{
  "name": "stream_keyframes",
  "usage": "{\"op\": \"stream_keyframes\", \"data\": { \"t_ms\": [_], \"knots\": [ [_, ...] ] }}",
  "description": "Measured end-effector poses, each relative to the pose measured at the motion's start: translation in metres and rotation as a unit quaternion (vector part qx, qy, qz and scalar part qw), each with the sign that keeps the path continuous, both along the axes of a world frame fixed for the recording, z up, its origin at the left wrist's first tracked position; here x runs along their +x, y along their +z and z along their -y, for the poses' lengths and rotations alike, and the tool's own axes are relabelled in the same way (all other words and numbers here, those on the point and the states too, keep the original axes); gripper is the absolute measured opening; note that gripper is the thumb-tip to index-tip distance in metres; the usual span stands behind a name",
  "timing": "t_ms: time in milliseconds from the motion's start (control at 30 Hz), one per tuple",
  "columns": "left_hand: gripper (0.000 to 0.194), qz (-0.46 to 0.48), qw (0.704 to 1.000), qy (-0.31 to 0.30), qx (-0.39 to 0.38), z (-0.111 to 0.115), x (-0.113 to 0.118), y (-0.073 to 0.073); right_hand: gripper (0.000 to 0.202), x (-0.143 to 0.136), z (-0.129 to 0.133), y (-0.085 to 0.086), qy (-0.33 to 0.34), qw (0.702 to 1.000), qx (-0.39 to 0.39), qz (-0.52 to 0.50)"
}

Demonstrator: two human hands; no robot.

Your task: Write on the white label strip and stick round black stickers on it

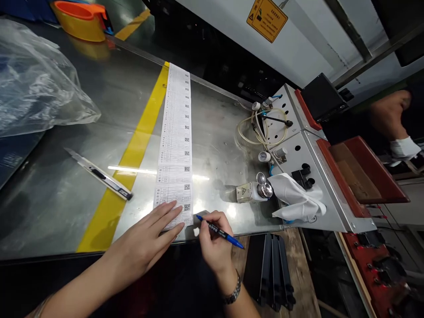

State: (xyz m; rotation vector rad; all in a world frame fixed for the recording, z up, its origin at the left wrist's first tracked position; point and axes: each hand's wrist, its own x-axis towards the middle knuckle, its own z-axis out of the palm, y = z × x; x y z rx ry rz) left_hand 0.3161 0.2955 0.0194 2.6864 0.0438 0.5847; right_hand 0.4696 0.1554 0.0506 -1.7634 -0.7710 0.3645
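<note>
A long white label sheet with printed tables and small square codes lies across the metal table. My left hand rests on the sheet's near end, fingers spread and lying flat. Just right of that end, my right hand grips a black and blue marker between thumb and fingers. The marker's blue tip points left, beside the sheet's edge. A utility knife lies on the table to the left, its blade pointing up and left.
Clear plastic film covers the left side. A yellow tape roll sits at the back left. A dispenser bottle stands near grey equipment on the right. Another person's hand shows at far right.
</note>
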Motion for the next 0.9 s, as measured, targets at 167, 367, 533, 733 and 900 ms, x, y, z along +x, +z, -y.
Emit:
{"op": "stream_keyframes", "data": {
  "t_ms": [167, 367, 533, 733, 900],
  "knots": [
    [0.044, -0.008, 1.0, 0.004, -0.011, 0.0011, -0.0006, -0.0012, 0.005, -0.0041, 0.0047, 0.0007, 0.027, 0.994, -0.015, 0.102],
    [0.042, -0.003, 1.0, 0.008, -0.001, -0.0007, -0.0008, -0.0018, 0.006, -0.0066, 0.004, -0.0003, 0.032, 0.983, -0.047, 0.175],
    [0.044, 0.001, 1.0, -0.009, 0.014, -0.0029, -0.0001, -0.0013, 0.008, -0.0072, 0.0018, -0.003, 0.043, 0.979, -0.052, 0.194],
    [0.042, -0.005, 1.0, 0.01, -0.021, 0.0011, 0.0007, 0.0018, 0.007, -0.0072, -0.0004, -0.0033, 0.045, 0.979, -0.058, 0.191],
    [0.041, -0.01, 1.0, 0.009, -0.018, 0.0, -0.0007, 0.0018, 0.006, -0.007, -0.0007, -0.0022, 0.049, 0.978, -0.058, 0.192]
  ]
}}
